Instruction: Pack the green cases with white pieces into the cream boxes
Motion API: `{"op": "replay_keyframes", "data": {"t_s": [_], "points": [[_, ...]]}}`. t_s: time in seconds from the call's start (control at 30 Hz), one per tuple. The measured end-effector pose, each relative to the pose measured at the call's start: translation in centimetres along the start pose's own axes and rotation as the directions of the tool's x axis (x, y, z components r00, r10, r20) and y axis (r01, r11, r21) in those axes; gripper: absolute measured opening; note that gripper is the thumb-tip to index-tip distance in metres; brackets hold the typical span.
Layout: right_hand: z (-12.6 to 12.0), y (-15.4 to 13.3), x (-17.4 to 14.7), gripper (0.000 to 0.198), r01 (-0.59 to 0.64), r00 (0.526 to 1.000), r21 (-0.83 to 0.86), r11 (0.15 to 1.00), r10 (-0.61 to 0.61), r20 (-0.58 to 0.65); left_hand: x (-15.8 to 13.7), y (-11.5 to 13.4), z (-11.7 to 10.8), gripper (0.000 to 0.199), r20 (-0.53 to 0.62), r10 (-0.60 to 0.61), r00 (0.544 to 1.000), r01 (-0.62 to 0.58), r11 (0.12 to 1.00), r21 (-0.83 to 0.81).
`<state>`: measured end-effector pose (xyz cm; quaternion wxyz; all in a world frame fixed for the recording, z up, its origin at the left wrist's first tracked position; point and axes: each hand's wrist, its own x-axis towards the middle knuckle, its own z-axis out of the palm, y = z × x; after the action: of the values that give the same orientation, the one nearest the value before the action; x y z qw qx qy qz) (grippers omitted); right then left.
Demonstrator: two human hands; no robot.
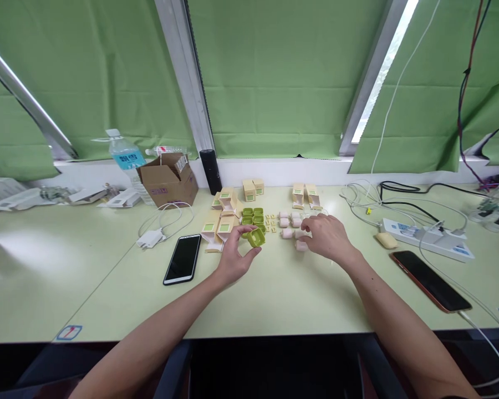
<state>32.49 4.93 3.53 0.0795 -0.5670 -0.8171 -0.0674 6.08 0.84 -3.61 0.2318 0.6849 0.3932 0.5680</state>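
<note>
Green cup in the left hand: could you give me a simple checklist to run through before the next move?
1. Green cup gripped: ok, the left hand holds it between thumb and fingers.
2. Cup's open side visible: ok, it faces the camera.
3. Right hand holding a piece: cannot tell; its fingers reach over the pale pink pieces, and contact is hidden.
4. Small yellow pieces in sight: ok, between the other green cups and the pink pieces.
5. Phone on the left apart from the left hand: ok.
</note>
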Motion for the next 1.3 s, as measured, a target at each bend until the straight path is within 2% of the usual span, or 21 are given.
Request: {"op": "replay_keyframes", "data": {"t_s": [0.17, 0.27, 0.43, 0.57, 0.67, 0.73, 0.77, 0.83, 0.9, 0.97, 1.03, 1.1, 1.3], "points": [[1.1, -0.6, -0.4, 0.013, 0.078, 0.996, -0.058, 0.995, -0.075, 0.04, 0.0, 0.3, -0.2, 0.039, -0.01, 0.012, 1.0, -0.01, 0.994, 0.108], [2.2, -1.1, -0.5, 0.003, 0.116, 0.993, -0.12, 0.986, -0.115, 0.018, 0.1, 0.5, -0.3, 0.04, -0.001, 0.025, 1.0, -0.025, 0.989, 0.146], [3.2, -1.2, -0.6, 0.009, 0.154, 0.985, -0.153, 0.976, -0.163, -0.052, 0.1, 0.7, -0.3, 0.04, 0.022, 0.025, 0.999, -0.029, 0.986, 0.167], [2.8, -1.2, -0.6, 0.004, 0.127, 0.989, -0.084, 0.988, -0.133, -0.067, 0.0, 0.5, -0.2, 0.038, 0.027, 0.033, 0.999, -0.037, 0.982, 0.187], [2.3, -1.4, -0.4, 0.005, 0.087, 0.986, 0.146, 0.985, -0.065, -0.151, 0.0, 0.4, -0.1, 0.039, 0.033, 0.048, 0.998, -0.053, 0.978, 0.203], [2.4, -1.9, -0.3, 0.012, 0.09, 0.981, 0.446, 0.891, -0.002, -0.194, -0.1, 0.3, -0.1, 0.04, 0.034, 0.061, 0.998, -0.067, 0.973, 0.22], [2.6, -2.2, -0.2, 0.016, 0.1, 0.98, 0.609, 0.787, 0.026, -0.195, 0.0, 0.3, -0.1, 0.04, 0.038, 0.07, 0.997, -0.077, 0.97, 0.231], [3.5, -3.1, -0.1, 0.026, 0.119, 0.985, 0.861, 0.494, 0.052, -0.165, 0.0, 0.4, -0.1, 0.04, 0.049, 0.094, 0.994, -0.103, 0.962, 0.252], [4.6, -4.0, 0.0, 0.037, 0.11, 0.991, 0.968, 0.227, 0.05, -0.125, 0.0, 0.4, -0.1, 0.04, 0.063, 0.115, 0.991, -0.128, 0.955, 0.266], [5.6, -4.8, -0.1, 0.042, 0.08, 0.995, 0.995, 0.061, 0.048, -0.083, 0.1, 0.5, -0.1, 0.039, 0.073, 0.132, 0.989, -0.147, 0.951, 0.271], [6.1, -5.3, -0.2, 0.044, 0.056, 0.997, 0.998, -0.031, 0.045, -0.054, 0.1, 0.5, -0.2, 0.039, 0.081, 0.151, 0.985, -0.168, 0.948, 0.27], [6.4, -5.5, -0.4, 0.044, 0.045, 0.998, 0.996, -0.077, 0.042, -0.042, 0.1, 0.6, -0.2, 0.039, 0.094, 0.166, 0.982, -0.186, 0.945, 0.269], [6.2, -5.3, -0.5, 0.043, 0.067, 0.998, 0.994, -0.089, 0.022, -0.065, 0.2, 0.7, -0.2, 0.038, 0.141, 0.18, 0.974, -0.212, 0.941, 0.265]]}}
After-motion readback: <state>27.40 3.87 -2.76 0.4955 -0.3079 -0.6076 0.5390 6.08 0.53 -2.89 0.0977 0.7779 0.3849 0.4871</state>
